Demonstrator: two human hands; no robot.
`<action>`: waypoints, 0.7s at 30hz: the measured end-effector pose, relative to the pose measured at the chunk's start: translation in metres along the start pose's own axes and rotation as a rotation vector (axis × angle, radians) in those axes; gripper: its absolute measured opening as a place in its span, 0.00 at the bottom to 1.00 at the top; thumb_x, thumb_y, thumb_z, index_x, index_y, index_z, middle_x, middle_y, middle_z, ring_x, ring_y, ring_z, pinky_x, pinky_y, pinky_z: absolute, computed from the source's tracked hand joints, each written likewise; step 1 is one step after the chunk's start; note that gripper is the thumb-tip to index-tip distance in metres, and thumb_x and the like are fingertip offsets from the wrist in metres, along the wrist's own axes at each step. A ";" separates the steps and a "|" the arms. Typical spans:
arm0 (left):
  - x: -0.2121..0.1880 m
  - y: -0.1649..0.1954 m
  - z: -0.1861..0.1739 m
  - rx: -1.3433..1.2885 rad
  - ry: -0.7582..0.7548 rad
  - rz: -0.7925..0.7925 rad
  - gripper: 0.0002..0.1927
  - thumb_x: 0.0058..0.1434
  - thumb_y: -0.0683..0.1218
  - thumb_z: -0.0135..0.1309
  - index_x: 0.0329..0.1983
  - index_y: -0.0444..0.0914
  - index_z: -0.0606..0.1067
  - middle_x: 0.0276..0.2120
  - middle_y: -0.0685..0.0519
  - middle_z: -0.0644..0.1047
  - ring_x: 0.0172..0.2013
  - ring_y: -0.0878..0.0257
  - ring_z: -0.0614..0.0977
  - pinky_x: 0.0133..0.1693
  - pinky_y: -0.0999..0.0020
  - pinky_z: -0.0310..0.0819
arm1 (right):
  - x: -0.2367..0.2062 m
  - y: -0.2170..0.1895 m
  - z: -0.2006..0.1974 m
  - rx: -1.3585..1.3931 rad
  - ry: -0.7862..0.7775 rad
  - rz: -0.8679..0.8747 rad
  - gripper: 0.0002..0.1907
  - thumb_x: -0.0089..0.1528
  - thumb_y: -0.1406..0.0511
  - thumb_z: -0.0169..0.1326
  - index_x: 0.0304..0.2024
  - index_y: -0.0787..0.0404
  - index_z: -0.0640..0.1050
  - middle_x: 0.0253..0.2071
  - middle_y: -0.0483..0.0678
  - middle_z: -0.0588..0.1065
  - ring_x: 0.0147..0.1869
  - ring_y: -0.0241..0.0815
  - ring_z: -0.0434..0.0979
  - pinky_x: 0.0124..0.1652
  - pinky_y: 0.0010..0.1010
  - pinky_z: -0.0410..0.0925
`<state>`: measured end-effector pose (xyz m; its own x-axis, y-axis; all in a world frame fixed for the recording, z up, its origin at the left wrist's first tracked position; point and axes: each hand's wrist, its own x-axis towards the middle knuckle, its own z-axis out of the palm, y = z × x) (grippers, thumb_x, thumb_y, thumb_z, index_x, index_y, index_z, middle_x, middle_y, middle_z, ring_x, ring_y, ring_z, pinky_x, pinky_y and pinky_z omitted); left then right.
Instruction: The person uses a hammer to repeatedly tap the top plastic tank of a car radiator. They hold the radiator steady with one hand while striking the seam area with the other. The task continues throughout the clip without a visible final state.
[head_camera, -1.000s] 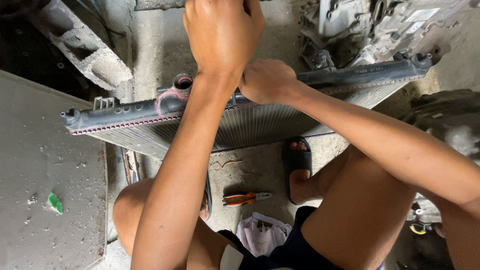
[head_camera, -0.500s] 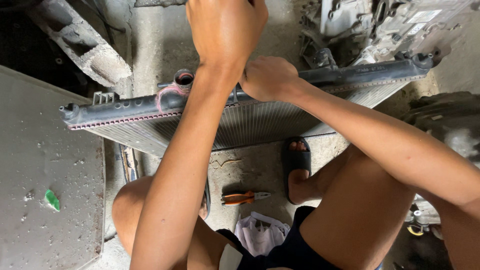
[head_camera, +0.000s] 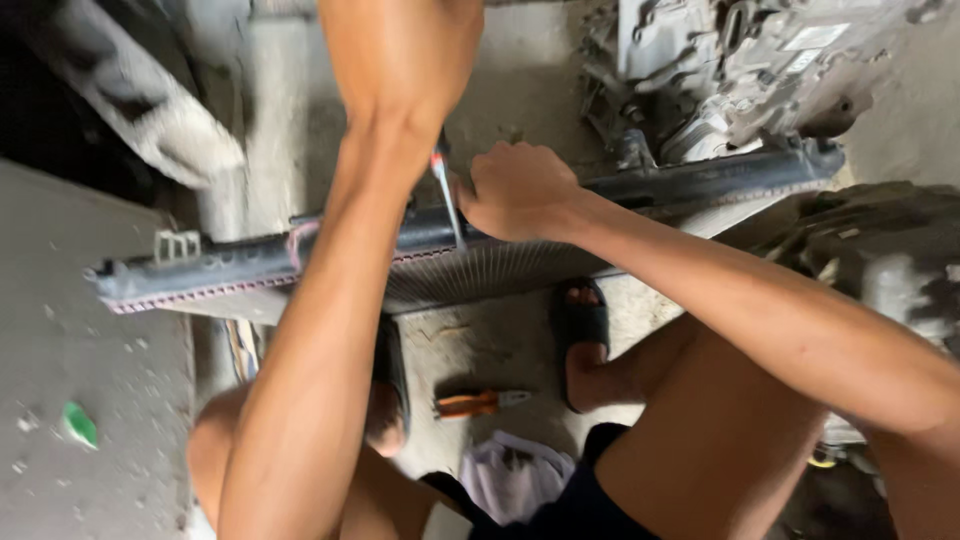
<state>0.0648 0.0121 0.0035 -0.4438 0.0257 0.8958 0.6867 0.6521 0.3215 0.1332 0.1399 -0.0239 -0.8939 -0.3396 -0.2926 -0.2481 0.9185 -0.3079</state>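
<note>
A long black car radiator (head_camera: 210, 268) stands on edge across the concrete floor, its fins facing me. My left hand (head_camera: 400, 60) is raised above its top tank, closed around a thin metal tool (head_camera: 447, 205) whose shaft points down at the tank's edge. My right hand (head_camera: 515, 190) is a fist gripping the top tank just right of the shaft. My left forearm hides the middle of the radiator.
Orange-handled pliers (head_camera: 478, 403) and a white cloth (head_camera: 515, 480) lie on the floor between my legs. My foot in a black sandal (head_camera: 585, 330) rests under the radiator. Grey engine parts (head_camera: 740, 70) stand at the back right, a grey slab (head_camera: 80, 400) at the left.
My left hand has risen and the tool's shaft now shows beneath it. My arm now covers the radiator's round filler neck. My right hand keeps its hold.
</note>
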 end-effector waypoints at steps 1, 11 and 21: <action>0.002 0.009 -0.007 -0.016 -0.012 0.026 0.11 0.55 0.37 0.61 0.21 0.35 0.72 0.15 0.50 0.71 0.17 0.53 0.72 0.24 0.60 0.65 | 0.001 0.003 0.000 0.014 0.042 -0.024 0.36 0.70 0.48 0.38 0.19 0.67 0.77 0.23 0.62 0.77 0.31 0.63 0.80 0.43 0.55 0.74; -0.005 0.052 -0.066 -0.121 0.044 0.071 0.08 0.63 0.33 0.56 0.41 0.38 0.80 0.28 0.53 0.78 0.24 0.62 0.78 0.28 0.67 0.68 | 0.010 0.007 0.006 -0.024 0.010 0.030 0.42 0.71 0.42 0.37 0.21 0.68 0.78 0.26 0.61 0.79 0.34 0.61 0.82 0.42 0.51 0.74; -0.016 0.058 -0.054 -0.135 0.112 0.115 0.09 0.61 0.33 0.58 0.39 0.39 0.79 0.32 0.55 0.80 0.30 0.62 0.81 0.30 0.69 0.75 | 0.013 0.007 0.004 0.074 0.100 -0.097 0.20 0.65 0.53 0.45 0.43 0.61 0.78 0.38 0.54 0.81 0.40 0.56 0.82 0.39 0.50 0.72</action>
<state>0.1433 0.0086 0.0241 -0.2965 0.0050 0.9550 0.8036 0.5417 0.2467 0.1215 0.1413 -0.0330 -0.9009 -0.4005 -0.1675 -0.3100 0.8636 -0.3976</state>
